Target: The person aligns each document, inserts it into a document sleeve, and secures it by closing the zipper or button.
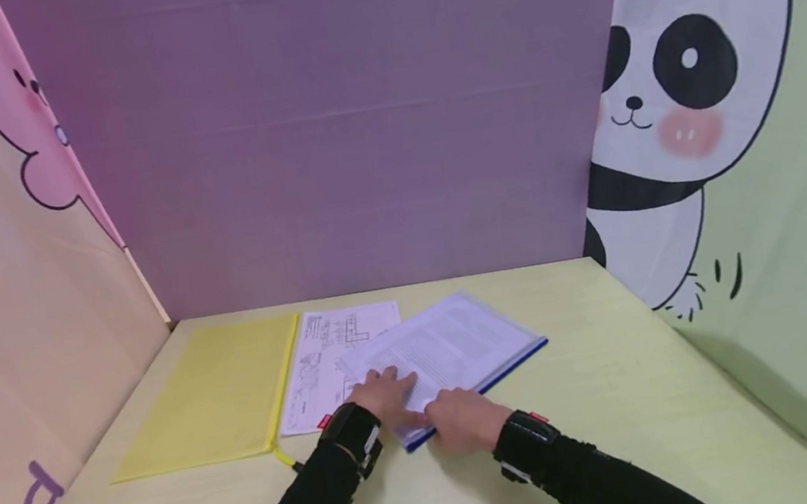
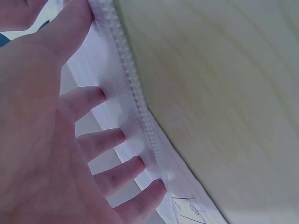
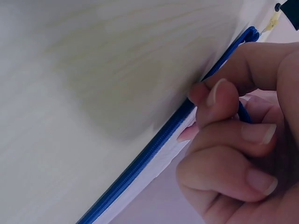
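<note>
A clear zip document pouch [image 1: 459, 333] with printed sheets inside lies at a slant, its blue zipper [image 3: 145, 156] along the near side. My left hand [image 1: 384, 397] rests on the pouch's near left part, fingers spread and straight; the left wrist view shows the fingertips along its white ribbed edge. At the zipper, close to the pouch's near left corner, my right hand [image 1: 465, 419] has its fingers curled, thumb and index pinching the blue zipper pull [image 3: 244, 113]. Most of the pull is hidden by the fingers.
A paper sheet with line drawings [image 1: 318, 359] lies partly under the pouch. Left of it is a yellow zip pouch [image 1: 216, 388] with a yellow pull strap [image 1: 285, 457]. A purple panel [image 1: 359, 140] stands behind the table [image 1: 617, 394], with printed walls at both sides.
</note>
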Action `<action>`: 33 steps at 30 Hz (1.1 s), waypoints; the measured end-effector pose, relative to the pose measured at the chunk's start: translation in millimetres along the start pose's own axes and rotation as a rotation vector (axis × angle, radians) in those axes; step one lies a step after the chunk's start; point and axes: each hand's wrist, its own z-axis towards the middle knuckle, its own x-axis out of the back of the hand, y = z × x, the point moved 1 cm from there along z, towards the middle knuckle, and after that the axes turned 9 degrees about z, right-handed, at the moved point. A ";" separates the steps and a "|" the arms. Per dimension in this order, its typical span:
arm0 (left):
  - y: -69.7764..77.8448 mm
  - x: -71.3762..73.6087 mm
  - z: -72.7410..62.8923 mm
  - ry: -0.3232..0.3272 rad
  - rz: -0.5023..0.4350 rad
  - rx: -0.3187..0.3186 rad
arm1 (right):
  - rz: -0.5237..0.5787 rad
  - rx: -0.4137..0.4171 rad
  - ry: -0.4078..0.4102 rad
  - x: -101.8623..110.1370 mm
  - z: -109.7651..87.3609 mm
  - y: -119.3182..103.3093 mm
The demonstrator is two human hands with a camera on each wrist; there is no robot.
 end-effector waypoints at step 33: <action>2.4 2.5 -2.4 -0.002 0.054 -0.019 | 0.098 0.092 -0.048 -5.1 2.7 -25.7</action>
